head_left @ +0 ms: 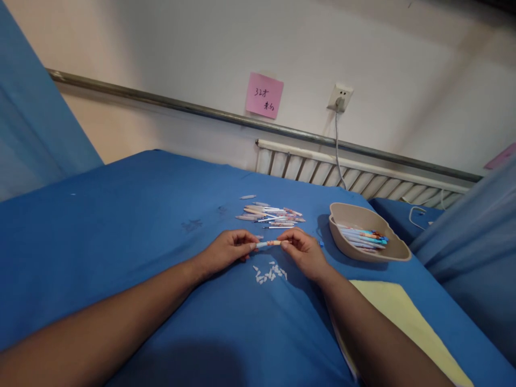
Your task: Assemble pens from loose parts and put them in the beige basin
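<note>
Blue cloth (133, 231) spread across the scene, its near part cut off by the lower edge of the view and crossed by both forearms. Fingers and thumbs covered both ends of the pen (269, 243), so its full length could not be seen; whatever emerged at its right end was too small to make out. The right forearm hid part of a yellow sheet (397, 306) at near right. Inside the beige bin (358, 216) at right, overlapping pens (363, 238) could not be counted, nor could the parts in the pile (274, 216) of barrels and thin white rods just beyond the hands. A small blue piece (321, 243) beside the right hand was unclear.

Counted: two hands, one pen between them, one bin, one socket (341, 98) with a cord (337, 142), and two pink notes, the left note (265, 95) whole and the right note (501, 157) cut off. White tips (271, 273), roughly twenty, lay scattered nearer than the pen, some overlapping.

The pen was slim, pale blue toward the left and orange toward the right, with a reddish print between. It lay level at centre, just above the cloth. The left hand (231, 247) pinched its left end; the right hand (304, 253) pinched its right end.
</note>
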A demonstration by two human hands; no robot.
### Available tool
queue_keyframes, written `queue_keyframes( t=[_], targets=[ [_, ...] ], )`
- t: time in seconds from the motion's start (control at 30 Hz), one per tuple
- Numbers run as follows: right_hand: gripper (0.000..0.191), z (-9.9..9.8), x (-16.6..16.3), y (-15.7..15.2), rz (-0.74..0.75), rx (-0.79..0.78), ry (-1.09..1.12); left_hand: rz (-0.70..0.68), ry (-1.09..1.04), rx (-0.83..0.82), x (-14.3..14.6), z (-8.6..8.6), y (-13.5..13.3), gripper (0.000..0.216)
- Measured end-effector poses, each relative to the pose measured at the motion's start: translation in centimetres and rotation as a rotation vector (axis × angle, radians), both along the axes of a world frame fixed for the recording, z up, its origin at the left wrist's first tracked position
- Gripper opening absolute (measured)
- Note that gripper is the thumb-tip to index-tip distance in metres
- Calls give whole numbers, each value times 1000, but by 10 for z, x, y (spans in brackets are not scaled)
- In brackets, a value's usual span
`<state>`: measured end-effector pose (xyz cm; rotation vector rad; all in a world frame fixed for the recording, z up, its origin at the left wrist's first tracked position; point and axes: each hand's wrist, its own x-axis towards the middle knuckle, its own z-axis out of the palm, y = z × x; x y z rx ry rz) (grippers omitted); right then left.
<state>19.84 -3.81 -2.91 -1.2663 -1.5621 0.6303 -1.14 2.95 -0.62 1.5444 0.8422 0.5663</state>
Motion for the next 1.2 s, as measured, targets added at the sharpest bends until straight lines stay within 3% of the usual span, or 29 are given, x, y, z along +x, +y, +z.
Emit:
queue_keyframes(
  t=[0.4,0.63,0.77,1.0,1.13,1.2],
  targets=[
    [11,14,-10,-14,84,66,-365,-86,42,96,-2,1,-4,27],
    [16,11,-14,-15,65,16,-390,-33,23,226,-2,8,-13,25],
    [19,7,-17,-13,28,-65,-265,14,-18,116,-1,6,-13,47],
    [15,12,-18,-15,2,-3,-261,12,52,-44,1,-1,-8,36],
    [12,15,-18,-17,-18,49,-299,30,-74,-30,1,4,-12,26],
    [15,15,-18,-17,-32,63,-309,37,-152,-10,1,6,-12,34]
  ],
)
